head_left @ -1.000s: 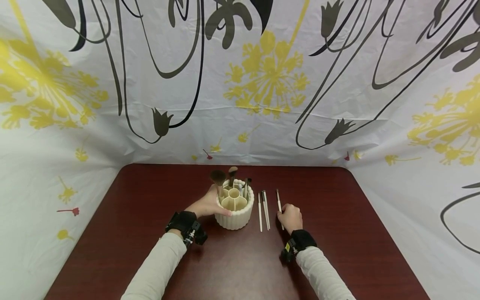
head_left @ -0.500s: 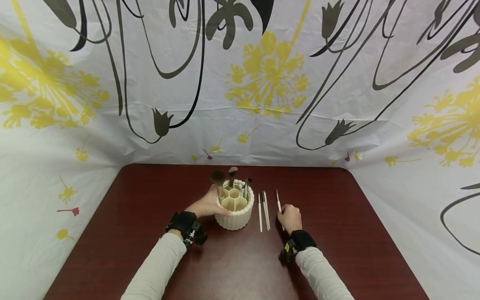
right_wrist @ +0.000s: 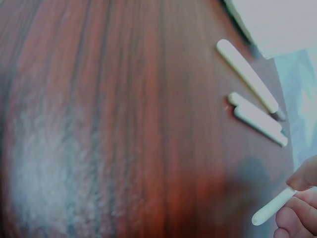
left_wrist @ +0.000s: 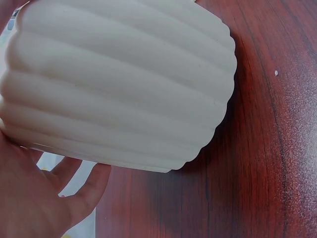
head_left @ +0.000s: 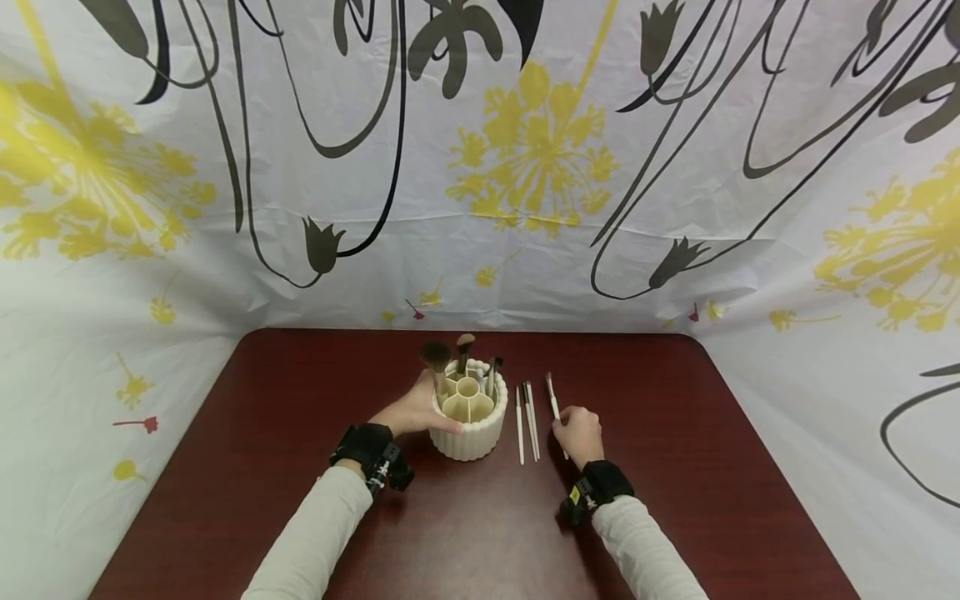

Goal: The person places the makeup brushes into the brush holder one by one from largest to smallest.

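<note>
Noted a slight leftward swing of the bristle end of the pale-handled brush [head_left: 554,404] since the earlier head view. Found the right hand [head_left: 580,435] pinched on its handle, thumb and fingers clamped together around the shaft, butt end protruding from the grip. Recorded a long axis running near to far, bristles pointing away and slightly left, butt toward the near side. Located the brush to the right of three loose brushes [head_left: 532,423] on the table [head_left: 465,533]; could not confirm contact with that surface. Saw the left hand [head_left: 412,411] gripping the upright holder [head_left: 468,440], thumb on its near side.
</note>
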`<action>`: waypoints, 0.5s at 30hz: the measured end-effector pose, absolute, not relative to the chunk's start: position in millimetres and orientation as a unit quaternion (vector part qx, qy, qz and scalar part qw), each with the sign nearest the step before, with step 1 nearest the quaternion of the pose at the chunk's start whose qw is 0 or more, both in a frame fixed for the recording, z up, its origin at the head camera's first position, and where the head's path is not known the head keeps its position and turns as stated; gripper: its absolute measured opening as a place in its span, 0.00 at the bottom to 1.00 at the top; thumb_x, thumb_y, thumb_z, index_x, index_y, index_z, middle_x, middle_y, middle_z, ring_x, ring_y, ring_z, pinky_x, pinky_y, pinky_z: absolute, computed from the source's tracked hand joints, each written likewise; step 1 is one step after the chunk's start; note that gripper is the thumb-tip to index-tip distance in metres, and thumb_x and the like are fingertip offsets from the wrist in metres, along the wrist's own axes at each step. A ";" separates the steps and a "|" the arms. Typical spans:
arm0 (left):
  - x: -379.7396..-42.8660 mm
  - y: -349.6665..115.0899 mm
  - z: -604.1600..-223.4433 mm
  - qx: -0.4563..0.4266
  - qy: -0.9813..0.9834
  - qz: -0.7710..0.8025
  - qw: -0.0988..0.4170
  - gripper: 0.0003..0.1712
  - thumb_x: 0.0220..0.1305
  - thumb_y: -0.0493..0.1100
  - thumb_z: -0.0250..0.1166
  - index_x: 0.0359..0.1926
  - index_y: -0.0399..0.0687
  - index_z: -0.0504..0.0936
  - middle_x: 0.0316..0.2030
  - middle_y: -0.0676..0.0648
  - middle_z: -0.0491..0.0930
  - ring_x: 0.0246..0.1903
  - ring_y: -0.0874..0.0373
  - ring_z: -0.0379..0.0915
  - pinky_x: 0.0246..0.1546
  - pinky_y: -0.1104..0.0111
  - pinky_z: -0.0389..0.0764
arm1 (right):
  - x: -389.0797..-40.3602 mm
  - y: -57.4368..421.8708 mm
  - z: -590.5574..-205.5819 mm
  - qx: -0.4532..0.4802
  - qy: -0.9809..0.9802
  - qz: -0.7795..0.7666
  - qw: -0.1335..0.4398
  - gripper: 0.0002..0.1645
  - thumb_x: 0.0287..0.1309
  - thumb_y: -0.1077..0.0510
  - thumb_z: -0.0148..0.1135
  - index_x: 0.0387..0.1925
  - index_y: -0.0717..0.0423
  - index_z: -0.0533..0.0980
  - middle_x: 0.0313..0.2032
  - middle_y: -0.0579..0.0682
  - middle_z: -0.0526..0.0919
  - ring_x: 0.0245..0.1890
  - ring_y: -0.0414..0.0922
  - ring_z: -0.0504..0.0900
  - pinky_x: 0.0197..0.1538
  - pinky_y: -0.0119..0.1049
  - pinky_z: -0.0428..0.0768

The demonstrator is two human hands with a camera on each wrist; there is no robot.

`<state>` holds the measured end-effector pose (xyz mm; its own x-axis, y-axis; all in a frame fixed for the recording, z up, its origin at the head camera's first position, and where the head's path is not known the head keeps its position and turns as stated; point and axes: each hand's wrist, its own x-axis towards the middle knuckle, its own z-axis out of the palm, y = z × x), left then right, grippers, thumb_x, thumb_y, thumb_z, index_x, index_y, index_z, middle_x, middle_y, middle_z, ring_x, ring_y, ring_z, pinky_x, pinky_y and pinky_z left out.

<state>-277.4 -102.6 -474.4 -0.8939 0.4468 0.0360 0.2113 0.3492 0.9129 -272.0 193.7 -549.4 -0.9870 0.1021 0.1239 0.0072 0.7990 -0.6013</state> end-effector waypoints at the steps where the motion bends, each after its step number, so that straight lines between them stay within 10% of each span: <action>1: -278.3 -102.7 -475.4 0.204 0.813 0.535 0.109 0.56 0.36 0.39 0.76 0.61 0.31 0.49 0.58 0.33 0.55 0.59 0.43 0.55 0.58 0.55 0.58 | -272.0 192.8 -547.8 -0.025 -0.945 0.315 0.081 0.06 0.50 0.63 0.59 0.29 0.64 0.79 0.19 0.50 0.77 0.17 0.41 0.72 0.24 0.35 0.71; 15: -287.8 -104.2 -490.3 0.212 0.812 0.533 0.110 0.62 0.35 0.40 0.76 0.65 0.35 0.43 0.61 0.36 0.52 0.61 0.46 0.53 0.60 0.53 0.55 | -268.7 180.1 -521.1 0.019 -0.938 0.315 0.144 0.05 0.47 0.63 0.61 0.28 0.62 0.79 0.21 0.50 0.78 0.19 0.42 0.74 0.26 0.37 0.72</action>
<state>-287.8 -104.2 -490.3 -0.8859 0.4614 0.0465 0.2264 0.3429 0.9117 -268.7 180.1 -521.1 -0.9578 0.0547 0.2822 -0.1270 0.8003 -0.5859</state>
